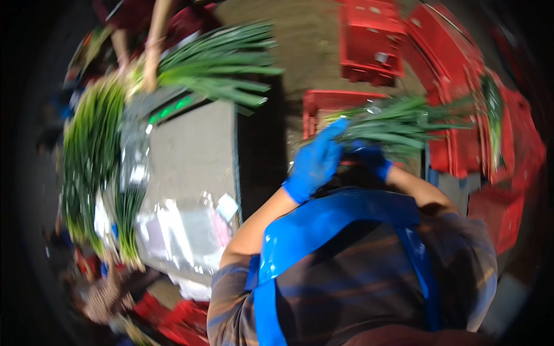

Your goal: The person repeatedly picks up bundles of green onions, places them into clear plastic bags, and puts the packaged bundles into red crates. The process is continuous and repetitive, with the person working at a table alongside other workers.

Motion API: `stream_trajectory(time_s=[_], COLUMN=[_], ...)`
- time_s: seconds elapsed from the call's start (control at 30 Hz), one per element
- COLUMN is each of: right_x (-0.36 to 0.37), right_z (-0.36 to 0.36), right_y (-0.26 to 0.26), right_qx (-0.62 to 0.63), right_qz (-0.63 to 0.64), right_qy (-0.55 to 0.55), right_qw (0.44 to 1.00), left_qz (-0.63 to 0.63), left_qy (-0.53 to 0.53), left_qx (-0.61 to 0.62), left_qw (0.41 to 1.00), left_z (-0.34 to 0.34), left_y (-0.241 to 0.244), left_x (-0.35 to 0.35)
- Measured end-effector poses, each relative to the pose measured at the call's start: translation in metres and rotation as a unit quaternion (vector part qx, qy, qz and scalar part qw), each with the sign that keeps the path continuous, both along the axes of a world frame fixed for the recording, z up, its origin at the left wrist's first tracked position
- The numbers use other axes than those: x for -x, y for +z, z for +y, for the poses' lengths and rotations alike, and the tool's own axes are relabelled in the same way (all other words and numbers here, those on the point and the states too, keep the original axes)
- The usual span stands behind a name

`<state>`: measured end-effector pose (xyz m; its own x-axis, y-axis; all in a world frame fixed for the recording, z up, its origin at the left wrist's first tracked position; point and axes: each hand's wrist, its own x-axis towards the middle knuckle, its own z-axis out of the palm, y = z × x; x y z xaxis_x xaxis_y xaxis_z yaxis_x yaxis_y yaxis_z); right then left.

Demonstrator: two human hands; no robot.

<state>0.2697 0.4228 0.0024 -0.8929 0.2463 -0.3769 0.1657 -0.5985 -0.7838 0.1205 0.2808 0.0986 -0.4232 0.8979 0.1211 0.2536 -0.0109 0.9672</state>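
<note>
My left hand [315, 158], in a blue glove, lies against the root end of a bunch of green onions [394, 123] over a red plastic crate [307, 114]. My right hand [368, 156], gloved in blue too, is under the same bunch and partly hidden by the leaves and the apron [337, 216]. The bunch lies sideways, its dark green leaves pointing right; a shiny clear film shows on it. Blur hides how my fingers close on it.
To the left stands a table [190, 160] with clear plastic bags [173, 238], a lit green display [173, 108] and heaped green onions [93, 160]. A co-worker's arm [153, 47] reaches onto onions at the top. Red crates [458, 95] stand at the right; another person [104, 298] is at the lower left.
</note>
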Motion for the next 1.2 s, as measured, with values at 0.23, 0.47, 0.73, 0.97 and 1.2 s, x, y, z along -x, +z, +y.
stream_trajectory(time_s=[0.23, 0.47, 0.73, 0.97, 1.2], right_x=[-0.042, -0.019, 0.168, 0.238, 0.286], right_z=[0.102, 0.112, -0.121, -0.243, -0.336], right_y=[-0.044, -0.127, -0.001, 0.023, 0.025], right_qx=[-0.024, 0.038, -0.223, -0.196, -0.18], right_qz=[-0.104, -0.337, -0.118, 0.0, -0.065], right_qy=[-0.302, -0.089, 0.454, 0.602, 0.546], right_qw=[0.947, 0.937, 0.855, 0.774, 0.815], left_qz=[0.085, 0.159, 0.177, -0.053, -0.003], left_qy=[0.216, 0.502, 0.561, 0.596, 0.615], left_qx=[0.092, 0.216, 0.335, 0.173, 0.08], left_qw=[0.968, 0.822, 0.736, 0.782, 0.784], left_z=[-0.08, -0.25, -0.367, -0.384, -0.376], left_y=[-0.053, -0.092, -0.145, -0.14, -0.134], left_x=[0.034, 0.094, 0.115, 0.122, 0.11])
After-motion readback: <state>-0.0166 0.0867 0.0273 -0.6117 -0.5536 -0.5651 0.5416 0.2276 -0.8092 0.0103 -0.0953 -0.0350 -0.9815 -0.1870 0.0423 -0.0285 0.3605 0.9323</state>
